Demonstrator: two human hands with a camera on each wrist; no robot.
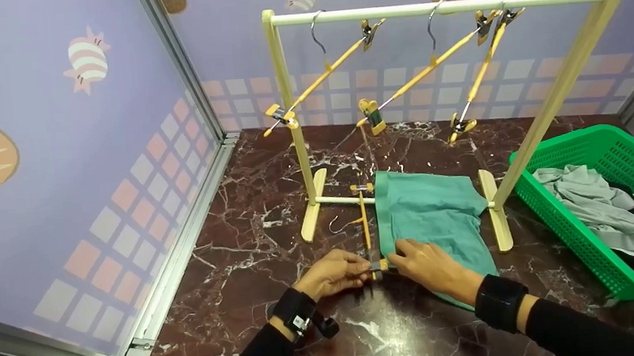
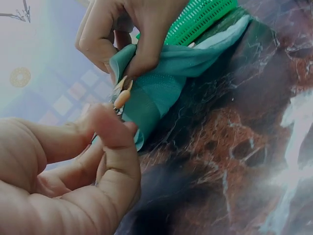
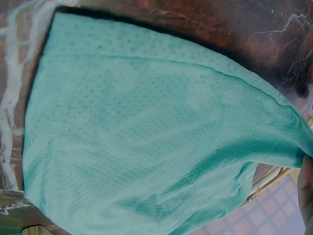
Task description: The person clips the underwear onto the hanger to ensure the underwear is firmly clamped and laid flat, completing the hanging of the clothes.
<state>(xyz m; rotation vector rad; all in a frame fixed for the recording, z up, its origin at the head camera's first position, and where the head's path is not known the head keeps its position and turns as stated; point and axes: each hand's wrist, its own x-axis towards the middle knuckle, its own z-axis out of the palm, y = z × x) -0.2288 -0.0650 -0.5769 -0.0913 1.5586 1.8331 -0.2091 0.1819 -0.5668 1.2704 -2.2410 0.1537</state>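
Note:
Teal-green shorts (image 1: 431, 202) lie on the table with their waistband toward a yellow clip hanger (image 1: 364, 222). My left hand (image 1: 334, 274) pinches the hanger's near clip (image 1: 381, 265) between thumb and fingers. In the left wrist view the clip's yellow tips (image 2: 123, 95) sit right at the waistband. My right hand (image 1: 431, 265) pinches the waistband's near corner, which is folded up between its thumb and fingers in the left wrist view. The far clip (image 1: 361, 187) is close to the waistband's other corner. The right wrist view shows mostly a dotted shorts leg (image 3: 146, 122), with fingertips at the right edge.
A wooden rack (image 1: 440, 8) stands over the shorts, with three yellow clip hangers (image 1: 433, 64) hanging from its rail. At the right is a green basket (image 1: 564, 254) with grey and black clothes (image 1: 595, 211). Patterned walls (image 1: 125, 217) enclose the marbled table (image 1: 236, 300).

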